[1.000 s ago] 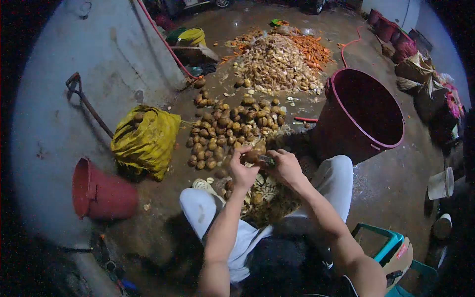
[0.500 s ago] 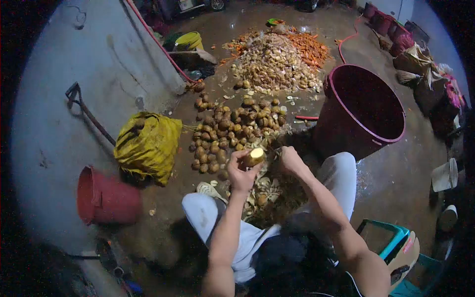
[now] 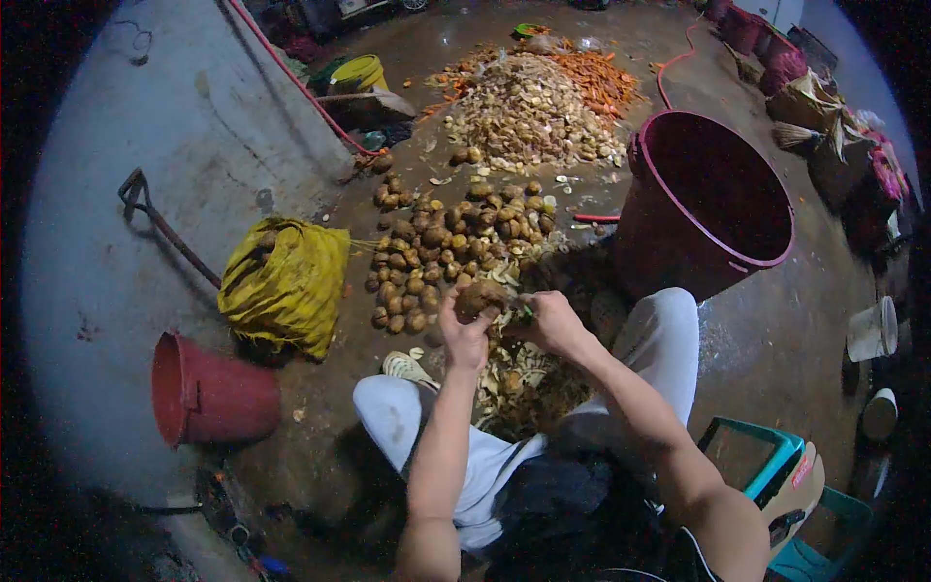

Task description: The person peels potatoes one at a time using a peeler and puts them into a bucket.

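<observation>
My left hand (image 3: 465, 338) is closed around a brown, unpeeled-looking potato (image 3: 482, 298), held up in front of my knees. Close beside it on the right, my right hand (image 3: 560, 324) grips a small knife (image 3: 524, 310); a bit of green shows by the fingers, and most of the knife is hidden. The blade end lies against or very near the potato's right side; I cannot tell whether it touches. Below both hands, pale peelings (image 3: 519, 380) lie in a heap between my legs. Just beyond the hands, many whole potatoes (image 3: 441, 242) are spread on the floor.
A large maroon tub (image 3: 669, 233) stands at right, near my knee. Farther off is a mound of peelings (image 3: 529, 107) with orange scraps (image 3: 596, 82). To the left are a yellow sack (image 3: 291, 291), a red bucket (image 3: 228, 398) and a shovel handle (image 3: 170, 233). A teal stool (image 3: 776, 466) sits right.
The potato has turned in my left hand: its pale cut face showed before, and now brown skin faces me. My right hand has come closer to the potato. The view has shifted slightly.
</observation>
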A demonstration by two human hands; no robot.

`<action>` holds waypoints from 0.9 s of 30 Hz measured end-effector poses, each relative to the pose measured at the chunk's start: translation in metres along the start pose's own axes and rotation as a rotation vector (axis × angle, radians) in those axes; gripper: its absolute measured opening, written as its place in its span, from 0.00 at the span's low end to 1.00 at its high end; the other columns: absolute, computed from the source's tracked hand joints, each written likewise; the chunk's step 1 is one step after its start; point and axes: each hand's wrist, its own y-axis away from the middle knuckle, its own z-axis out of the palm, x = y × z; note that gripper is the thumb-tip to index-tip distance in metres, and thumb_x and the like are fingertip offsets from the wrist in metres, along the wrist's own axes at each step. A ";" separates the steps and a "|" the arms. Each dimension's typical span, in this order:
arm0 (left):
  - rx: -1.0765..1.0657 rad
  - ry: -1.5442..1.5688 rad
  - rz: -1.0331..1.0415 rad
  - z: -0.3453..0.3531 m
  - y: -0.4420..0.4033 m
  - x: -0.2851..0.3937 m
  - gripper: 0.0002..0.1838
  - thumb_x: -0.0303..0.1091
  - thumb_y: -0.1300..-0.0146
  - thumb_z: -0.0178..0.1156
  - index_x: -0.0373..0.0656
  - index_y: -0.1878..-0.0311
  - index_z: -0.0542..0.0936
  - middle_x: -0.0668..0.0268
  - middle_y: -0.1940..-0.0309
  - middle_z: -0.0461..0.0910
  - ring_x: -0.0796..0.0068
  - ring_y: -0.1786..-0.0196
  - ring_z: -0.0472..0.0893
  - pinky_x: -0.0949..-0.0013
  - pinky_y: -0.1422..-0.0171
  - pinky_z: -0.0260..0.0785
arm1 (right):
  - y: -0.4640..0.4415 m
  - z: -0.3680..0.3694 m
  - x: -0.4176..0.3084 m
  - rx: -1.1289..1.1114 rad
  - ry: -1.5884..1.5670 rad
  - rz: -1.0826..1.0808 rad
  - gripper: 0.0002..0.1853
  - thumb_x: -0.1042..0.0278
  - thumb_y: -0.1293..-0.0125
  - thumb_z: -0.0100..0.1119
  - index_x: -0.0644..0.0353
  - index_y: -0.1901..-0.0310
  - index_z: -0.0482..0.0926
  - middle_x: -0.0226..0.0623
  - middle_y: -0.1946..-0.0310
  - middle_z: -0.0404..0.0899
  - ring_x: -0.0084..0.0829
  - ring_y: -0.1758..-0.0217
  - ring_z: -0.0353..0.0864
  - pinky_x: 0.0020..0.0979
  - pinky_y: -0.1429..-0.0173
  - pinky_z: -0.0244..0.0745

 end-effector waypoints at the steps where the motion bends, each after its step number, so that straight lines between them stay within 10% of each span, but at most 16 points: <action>1: -0.001 0.001 -0.001 0.001 0.000 -0.001 0.26 0.17 0.48 0.67 0.44 0.46 0.71 0.66 0.53 0.78 0.71 0.51 0.79 0.66 0.46 0.75 | 0.002 -0.005 -0.009 0.000 0.000 0.002 0.25 0.61 0.55 0.76 0.65 0.55 0.82 0.54 0.69 0.81 0.51 0.63 0.82 0.42 0.57 0.77; 7: 0.055 -0.307 0.184 0.006 0.002 -0.003 0.27 0.15 0.51 0.68 0.44 0.49 0.70 0.68 0.58 0.77 0.72 0.54 0.79 0.67 0.47 0.74 | 0.006 -0.026 -0.045 0.117 -0.049 -0.053 0.18 0.61 0.50 0.69 0.60 0.59 0.82 0.57 0.68 0.80 0.56 0.60 0.80 0.50 0.55 0.77; 14: -0.009 0.031 -0.049 -0.001 0.016 0.001 0.28 0.16 0.47 0.65 0.42 0.43 0.69 0.64 0.50 0.76 0.69 0.49 0.78 0.64 0.46 0.74 | -0.013 -0.009 0.004 0.112 0.074 0.173 0.07 0.76 0.43 0.52 0.70 0.70 0.79 0.62 0.67 0.79 0.59 0.60 0.81 0.51 0.56 0.78; 18: -0.134 0.219 -0.124 -0.011 0.006 0.002 0.30 0.32 0.42 0.69 0.43 0.37 0.69 0.60 0.47 0.78 0.63 0.46 0.80 0.58 0.49 0.80 | -0.015 -0.008 0.001 0.048 0.114 0.190 0.07 0.78 0.44 0.52 0.71 0.67 0.79 0.63 0.68 0.79 0.59 0.60 0.81 0.51 0.55 0.79; 27: -0.034 0.140 -0.129 0.002 -0.006 0.032 0.32 0.30 0.38 0.65 0.39 0.32 0.66 0.61 0.39 0.72 0.65 0.41 0.76 0.60 0.35 0.71 | -0.001 -0.037 -0.011 0.064 -0.009 0.129 0.25 0.79 0.49 0.58 0.59 0.45 0.79 0.58 0.64 0.81 0.55 0.55 0.81 0.49 0.49 0.77</action>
